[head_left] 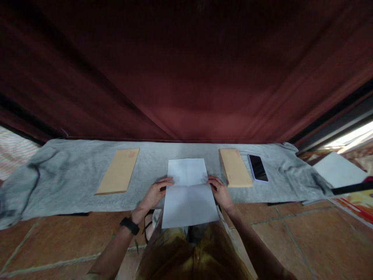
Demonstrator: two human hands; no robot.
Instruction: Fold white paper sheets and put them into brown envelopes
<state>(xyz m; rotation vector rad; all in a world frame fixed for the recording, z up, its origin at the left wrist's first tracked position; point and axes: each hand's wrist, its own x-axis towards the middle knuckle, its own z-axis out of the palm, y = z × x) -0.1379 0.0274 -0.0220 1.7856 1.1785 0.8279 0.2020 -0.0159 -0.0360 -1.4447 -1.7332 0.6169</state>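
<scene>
A creased white sheet of paper (189,204) lies in front of me, its far half over the cloth and its near half reaching past the edge above my lap. My left hand (155,192) grips the sheet's left edge near the cross crease, thumb and fingers closed on it. At the opposite edge, my right hand (220,190) pinches the paper at about the same height. Brown envelopes (236,169) are stacked just right of my right hand. Another brown envelope or stack (119,171) rests to the left, apart from my left hand.
A grey cloth (78,167) covers the long, narrow surface. A phone (258,168) with a dark screen lies right of the envelopes. Behind hangs a dark red curtain (186,85). A white sheet or board (339,169) is at far right, above the tiled floor (64,237).
</scene>
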